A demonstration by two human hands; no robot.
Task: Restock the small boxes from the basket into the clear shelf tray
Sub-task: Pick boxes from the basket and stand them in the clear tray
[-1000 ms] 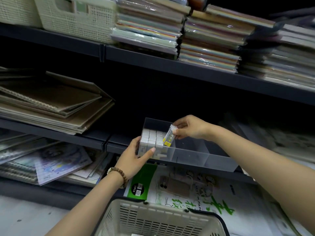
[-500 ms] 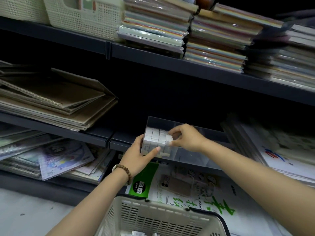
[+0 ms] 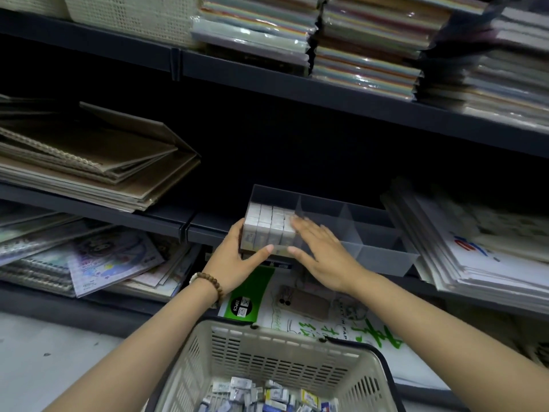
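Boxes (image 3: pixel 269 226) stand packed tight in rows in the left end part of the tray (image 3: pixel 383 254). They are small and white. The tray is clear, with thin walls that split it into parts. It sits on a dark shelf (image 3: pixel 166 221), with its front sticking out past the edge.

The left hand (image 3: pixel 234 263) holds the tray's front left corner. Its thumb lies along the front wall and its fingers go round the left side, so its grip is on the tray. A bead band (image 3: pixel 209 282) is on that wrist.

The right hand (image 3: pixel 323 257) is flat with straight fingers. Its grip is wide and holds nothing. The fingertips touch the right side of the packed boxes. They look blurry.

Down low, near the person, is the basket (image 3: pixel 297 337). It is pale with slots in its walls. Many more small boxes lie in a loose heap at its bottom.

Brown notebooks (image 3: pixel 89 162) lie stacked on the shelf to the left of the tray. Paper packs (image 3: pixel 365 55) are piled on the shelf above.
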